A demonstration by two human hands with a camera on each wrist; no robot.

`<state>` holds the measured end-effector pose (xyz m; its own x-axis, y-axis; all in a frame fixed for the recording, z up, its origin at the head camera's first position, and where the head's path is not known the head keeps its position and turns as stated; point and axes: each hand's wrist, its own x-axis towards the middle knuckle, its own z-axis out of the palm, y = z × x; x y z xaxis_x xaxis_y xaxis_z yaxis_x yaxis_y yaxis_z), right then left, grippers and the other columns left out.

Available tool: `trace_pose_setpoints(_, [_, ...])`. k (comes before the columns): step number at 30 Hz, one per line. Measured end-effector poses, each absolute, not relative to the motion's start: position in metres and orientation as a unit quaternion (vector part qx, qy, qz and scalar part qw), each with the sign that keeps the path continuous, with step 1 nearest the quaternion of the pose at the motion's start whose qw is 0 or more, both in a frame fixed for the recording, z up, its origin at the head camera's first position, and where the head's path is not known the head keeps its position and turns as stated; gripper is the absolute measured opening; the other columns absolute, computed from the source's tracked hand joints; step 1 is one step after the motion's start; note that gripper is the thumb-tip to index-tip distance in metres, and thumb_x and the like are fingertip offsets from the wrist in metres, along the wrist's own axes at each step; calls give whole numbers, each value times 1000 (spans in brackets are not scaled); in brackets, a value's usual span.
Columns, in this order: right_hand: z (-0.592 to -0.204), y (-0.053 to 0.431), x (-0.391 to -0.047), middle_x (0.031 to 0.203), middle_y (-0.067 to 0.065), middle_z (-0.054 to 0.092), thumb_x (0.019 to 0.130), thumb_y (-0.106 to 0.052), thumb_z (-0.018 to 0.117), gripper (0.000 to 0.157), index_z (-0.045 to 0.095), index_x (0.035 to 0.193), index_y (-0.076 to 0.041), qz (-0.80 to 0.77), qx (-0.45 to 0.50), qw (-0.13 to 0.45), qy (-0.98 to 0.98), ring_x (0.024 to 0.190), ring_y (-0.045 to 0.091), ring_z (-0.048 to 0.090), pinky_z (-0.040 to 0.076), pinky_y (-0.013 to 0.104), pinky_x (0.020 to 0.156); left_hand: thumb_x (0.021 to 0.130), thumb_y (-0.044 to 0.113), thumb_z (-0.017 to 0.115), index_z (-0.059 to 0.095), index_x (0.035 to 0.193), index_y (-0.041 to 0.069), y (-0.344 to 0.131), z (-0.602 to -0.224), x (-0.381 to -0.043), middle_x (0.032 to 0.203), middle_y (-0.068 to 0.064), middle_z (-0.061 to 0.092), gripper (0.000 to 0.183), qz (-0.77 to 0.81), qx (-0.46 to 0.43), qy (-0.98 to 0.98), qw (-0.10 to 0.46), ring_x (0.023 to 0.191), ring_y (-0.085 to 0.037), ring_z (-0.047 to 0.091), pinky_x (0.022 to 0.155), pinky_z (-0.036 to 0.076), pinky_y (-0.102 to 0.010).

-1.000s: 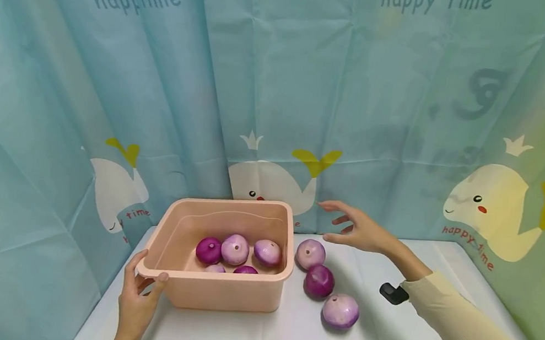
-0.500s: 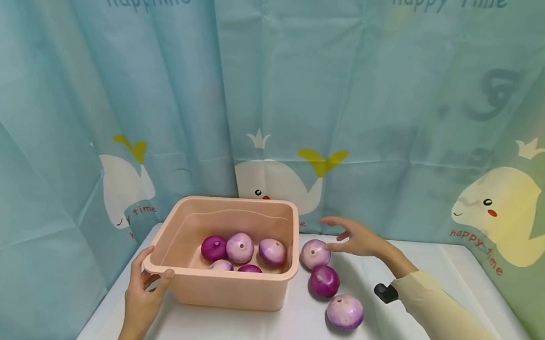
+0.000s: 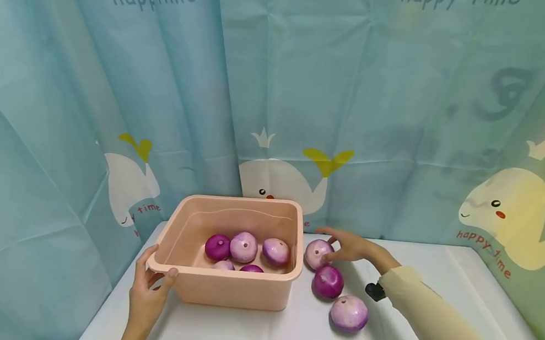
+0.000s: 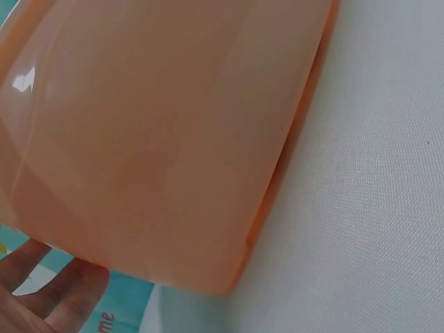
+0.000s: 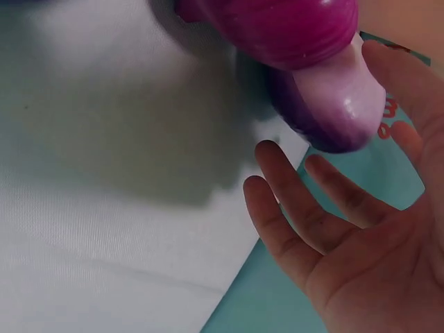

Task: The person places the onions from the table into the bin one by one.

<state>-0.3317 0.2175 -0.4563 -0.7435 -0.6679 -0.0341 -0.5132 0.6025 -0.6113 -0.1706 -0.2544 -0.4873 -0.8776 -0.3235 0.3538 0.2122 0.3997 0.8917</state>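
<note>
My left hand grips the near left corner of a pink plastic box, thumb over the front rim. In the left wrist view, its fingers lie against the box wall. Inside the box are several red onions, among them a dark one and a pale one. Right of the box, my right hand reaches around a pale purple onion, thumb and fingers spread on either side. In the right wrist view, the fingers are apart from that onion.
Nearer than the pale onion, a dark purple onion and another pale one rest on the white tablecloth. A blue curtain with printed whales hangs right behind the table. Black gear sits at the right wrist.
My right hand has come down and left to the farthest loose onion. The left hand keeps its hold on the box corner. The whole head view has shifted slightly.
</note>
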Motion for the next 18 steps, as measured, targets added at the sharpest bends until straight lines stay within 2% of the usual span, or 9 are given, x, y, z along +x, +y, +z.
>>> trace_pose_setpoints(5, [-460, 214, -333, 142, 22, 54, 90, -22, 79, 72, 44, 151, -7, -287, -326, 126, 892, 119, 39, 59, 53, 45, 86, 98, 12, 70, 36, 157, 20, -253, -485, -170, 148, -22, 50, 68, -551, 38, -797, 244, 99, 8, 57, 75, 49, -11])
trace_pose_setpoints(12, [-464, 214, -334, 134, 18, 59, 92, -18, 77, 57, 53, 143, -7, -288, -337, 113, 889, 113, 35, 57, 51, 38, 80, 98, 10, 69, 36, 157, 19, -252, -484, -170, 149, -20, 49, 68, -553, 34, -795, 247, 100, 6, 57, 75, 50, -11])
trace_pose_setpoints(18, [-465, 213, -334, 129, 18, 60, 92, -15, 76, 48, 58, 136, -9, -305, -335, 124, 883, 103, 32, 58, 54, 32, 68, 98, 10, 69, 36, 157, 19, -253, -486, -170, 148, -21, 50, 69, -551, 34, -797, 246, 99, 8, 57, 76, 50, -11])
